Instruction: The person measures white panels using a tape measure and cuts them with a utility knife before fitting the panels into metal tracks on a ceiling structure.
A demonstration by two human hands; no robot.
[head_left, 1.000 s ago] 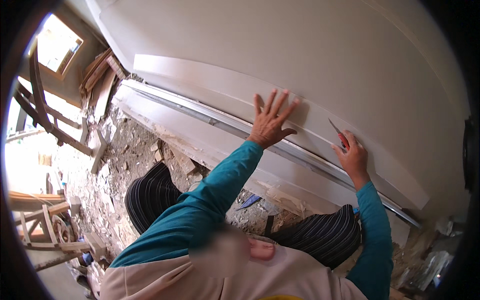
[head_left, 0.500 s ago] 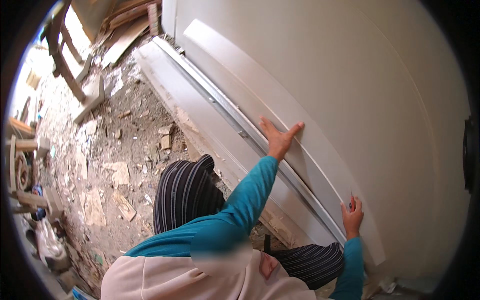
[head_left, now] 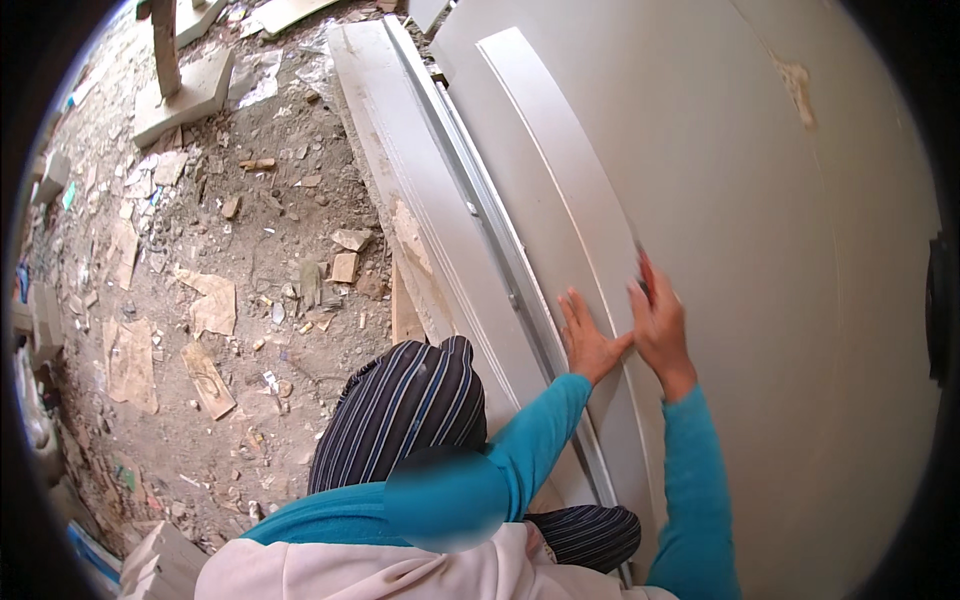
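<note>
While the long white strip [head_left: 573,150] lies near-to-far on the large grey panel [head_left: 770,300], the right hand [head_left: 660,322] grips the red-handled knife [head_left: 646,270] at its right edge. The left hand [head_left: 592,345], fingers spread and grasping nothing, spans the strip's left edge; farther left runs a silver rail [head_left: 477,200].

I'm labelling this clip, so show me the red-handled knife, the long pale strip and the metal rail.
Red-handled knife [head_left: 645,269]: head view, on its handle.
Long pale strip [head_left: 592,200]: head view, on its flat face.
Metal rail [head_left: 494,256]: head view, on its middle stretch.
</note>
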